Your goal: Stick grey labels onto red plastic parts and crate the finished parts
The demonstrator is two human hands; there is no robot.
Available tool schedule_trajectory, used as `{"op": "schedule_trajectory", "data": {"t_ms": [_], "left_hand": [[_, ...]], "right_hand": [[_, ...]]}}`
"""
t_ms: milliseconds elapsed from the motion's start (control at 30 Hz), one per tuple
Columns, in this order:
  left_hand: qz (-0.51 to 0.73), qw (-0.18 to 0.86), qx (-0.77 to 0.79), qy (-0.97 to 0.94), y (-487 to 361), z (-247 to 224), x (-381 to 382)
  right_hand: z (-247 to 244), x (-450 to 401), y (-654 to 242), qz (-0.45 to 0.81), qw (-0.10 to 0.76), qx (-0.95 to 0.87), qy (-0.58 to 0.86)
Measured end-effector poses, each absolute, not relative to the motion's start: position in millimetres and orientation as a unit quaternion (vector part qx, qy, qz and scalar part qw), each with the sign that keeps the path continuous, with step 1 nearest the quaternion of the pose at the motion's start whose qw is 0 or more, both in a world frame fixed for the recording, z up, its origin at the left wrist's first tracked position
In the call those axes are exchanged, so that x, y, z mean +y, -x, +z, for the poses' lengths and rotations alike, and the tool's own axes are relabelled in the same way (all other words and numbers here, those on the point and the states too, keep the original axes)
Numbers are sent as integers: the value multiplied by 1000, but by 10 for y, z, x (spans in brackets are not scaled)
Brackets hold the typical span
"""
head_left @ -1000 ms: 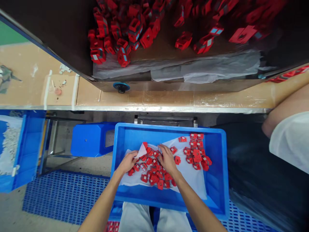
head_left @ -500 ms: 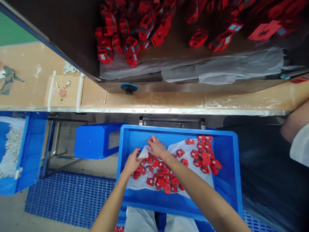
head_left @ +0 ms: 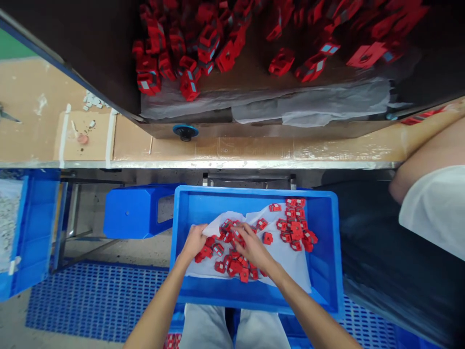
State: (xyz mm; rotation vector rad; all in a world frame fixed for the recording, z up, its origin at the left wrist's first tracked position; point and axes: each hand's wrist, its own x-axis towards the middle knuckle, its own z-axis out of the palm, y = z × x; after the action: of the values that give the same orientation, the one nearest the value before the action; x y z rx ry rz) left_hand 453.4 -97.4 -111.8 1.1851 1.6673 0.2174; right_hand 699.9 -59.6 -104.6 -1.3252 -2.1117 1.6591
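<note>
A blue tub (head_left: 319,242) in front of me is lined with a white sheet (head_left: 290,276), on which many small red plastic parts (head_left: 236,266) lie. At the tub's left, my left hand (head_left: 196,240) pinches the raised edge of the sheet. My right hand (head_left: 252,247) reaches over the loose pile, its fingers stretched out and apart, touching red parts; whether one sits under the fingertips is hidden. To the right, more red parts (head_left: 296,228) stand grouped in rough rows.
Above the tub runs a workbench (head_left: 254,150), bearing a dark box (head_left: 160,128) with more red parts inside. A blue stool (head_left: 127,213) is left of the tub. A second blue tub (head_left: 39,223) stands at far left. Another person's arm (head_left: 432,145) is at right.
My right hand has drawn back from the far end of the sheet to the red pile. The sheet's left corner, folded over before, now lies spread out farther. The view has shifted slightly.
</note>
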Motion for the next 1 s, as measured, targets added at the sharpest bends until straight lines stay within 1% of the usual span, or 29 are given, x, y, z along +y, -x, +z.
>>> {"op": "schedule_trajectory", "data": {"t_ms": [67,167,233,300,367,433,500,533,567,733,900,1000], "left_hand": [[96,525,677,-508,-4684,-907,-1075],[99,535,659,-519,-4914,-703,-1198],[97,537,659,-518,-4967,-683,-1202],[95,526,675,-508,-4892,-740,-1132],[97,491,714,-489,-4724,-827,-1034],[104,431,768,-462,-4561,-889,-986],[112,380,806,-440,-4512,-904,-1049],[112,373,811,-437,-4551,-901,-1128],[108,382,806,-439,-4630,-899,-1234],[44,511,739,-437,-5311,-1043,-1893],[-24,527,767,-364,-5745,-1304,-2202],[-61,521,783,-334,-5889,-1365,-2213]], "right_hand": [[-923,-980,-7209,596,92,-657,452],[-946,-1546,-7453,632,84,-573,515],[-1069,-1831,-7553,636,94,-521,562],[-1218,-2008,-7603,609,112,-501,604],[-1342,-2085,-7608,562,124,-511,639],[-1414,-2099,-7567,530,126,-522,656],[-1434,-2090,-7492,525,122,-527,658],[-1430,-2087,-7449,528,120,-529,654],[-1422,-2085,-7409,530,116,-534,648],[-1453,-2072,-7453,524,92,-556,638],[-1695,-2040,-7801,458,49,-526,715],[-1806,-2072,-7843,466,22,-520,716]]}}
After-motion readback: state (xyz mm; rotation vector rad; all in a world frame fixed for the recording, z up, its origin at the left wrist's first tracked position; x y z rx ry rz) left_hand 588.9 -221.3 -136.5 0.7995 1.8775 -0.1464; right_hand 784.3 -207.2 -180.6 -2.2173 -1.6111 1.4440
